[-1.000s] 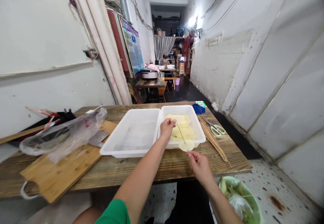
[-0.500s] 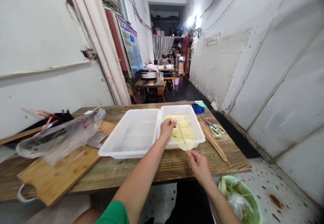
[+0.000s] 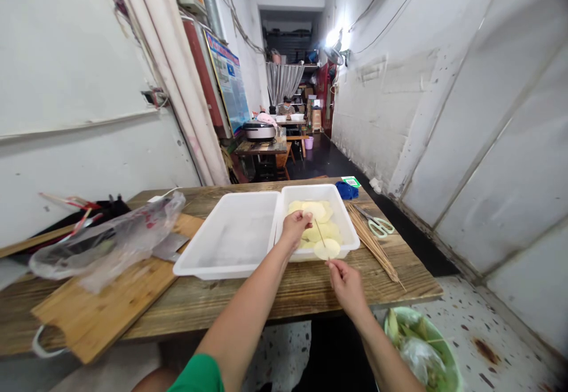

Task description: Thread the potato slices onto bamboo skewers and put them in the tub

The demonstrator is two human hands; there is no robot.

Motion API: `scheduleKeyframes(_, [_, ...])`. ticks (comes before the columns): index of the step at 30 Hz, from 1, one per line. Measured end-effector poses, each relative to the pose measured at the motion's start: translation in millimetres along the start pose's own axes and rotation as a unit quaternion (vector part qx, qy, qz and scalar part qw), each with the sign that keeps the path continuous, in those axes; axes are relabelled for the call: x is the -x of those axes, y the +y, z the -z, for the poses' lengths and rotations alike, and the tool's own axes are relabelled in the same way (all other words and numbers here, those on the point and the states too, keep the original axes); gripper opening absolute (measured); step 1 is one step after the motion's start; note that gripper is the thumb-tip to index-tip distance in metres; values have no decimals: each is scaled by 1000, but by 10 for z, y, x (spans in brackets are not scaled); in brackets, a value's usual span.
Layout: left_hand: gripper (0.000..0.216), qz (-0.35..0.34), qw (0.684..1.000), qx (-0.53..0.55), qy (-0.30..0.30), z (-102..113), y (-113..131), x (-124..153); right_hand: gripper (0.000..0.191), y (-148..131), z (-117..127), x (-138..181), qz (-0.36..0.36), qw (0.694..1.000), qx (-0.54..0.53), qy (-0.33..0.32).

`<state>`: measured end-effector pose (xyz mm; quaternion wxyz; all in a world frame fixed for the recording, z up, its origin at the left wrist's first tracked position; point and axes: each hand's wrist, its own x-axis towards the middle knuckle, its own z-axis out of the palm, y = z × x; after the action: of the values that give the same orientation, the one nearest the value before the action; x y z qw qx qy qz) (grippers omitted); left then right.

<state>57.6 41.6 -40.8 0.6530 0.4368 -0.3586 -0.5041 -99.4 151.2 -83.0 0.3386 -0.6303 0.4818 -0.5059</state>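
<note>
My right hand (image 3: 346, 282) is closed in a pinch on the lower end of a thin bamboo skewer (image 3: 319, 232). A round, pale yellow potato slice (image 3: 327, 250) is threaded on that skewer just above my fingers. My left hand (image 3: 296, 229) pinches the edge of another potato slice (image 3: 316, 209) at the skewer's upper end. Whether the point has gone through this slice I cannot tell. Both hands work over the near part of a white plastic tub (image 3: 350, 226) in which many loose potato slices (image 3: 326, 230) lie overlapping.
Left of the tub is a second white tub (image 3: 237, 226). To the right lie a bundle of skewers (image 3: 375, 250), scissors (image 3: 380, 226) and a blue cloth (image 3: 347, 190). A cutting board (image 3: 106, 297), knife (image 3: 169, 245) and plastic bag (image 3: 119, 235) occupy the left. A green basin (image 3: 450, 350) stands below right.
My left hand has shifted slightly right with its potato slice. The slice on the skewer sits a little higher, farther from my right fingers.
</note>
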Motion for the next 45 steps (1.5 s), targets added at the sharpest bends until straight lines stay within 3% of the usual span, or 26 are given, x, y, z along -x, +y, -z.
scheduleKeyframes(8, [32, 71, 993, 82, 41, -19, 90, 27, 39, 16, -40, 36, 22, 1000, 6, -2])
scheduleKeyframes(15, [30, 67, 992, 91, 54, -12, 111, 49, 42, 44, -83, 104, 27, 999, 22, -11])
scheduleKeyframes(22, [23, 110, 980, 144, 81, -29, 183, 65, 44, 149, -114, 118, 24, 1000, 1, -20])
scheduleKeyframes(33, [25, 58, 988, 103, 97, -22, 125, 74, 47, 73, -111, 103, 0, 998, 5, -62])
scheduleKeyframes(35, [27, 58, 990, 100, 86, -15, 110, 69, 46, -5, -37, 86, -4, 995, 43, -93])
scheduleKeyframes(37, [29, 60, 990, 102, 79, -6, 101, 64, 43, -130, 84, 50, 9, 981, 162, -102])
scheduleKeyframes(40, [32, 70, 989, 106, 71, 3, 99, 59, 39, -363, 243, -83, 68, 930, 360, -13])
scheduleKeyframes(42, [32, 72, 989, 106, 70, 7, 99, 56, 36, -499, 251, -260, 132, 905, 403, 15])
scheduleKeyframes(45, [30, 70, 988, 111, 77, 13, 94, 46, 32, -606, 96, -648, 159, 905, 391, -50])
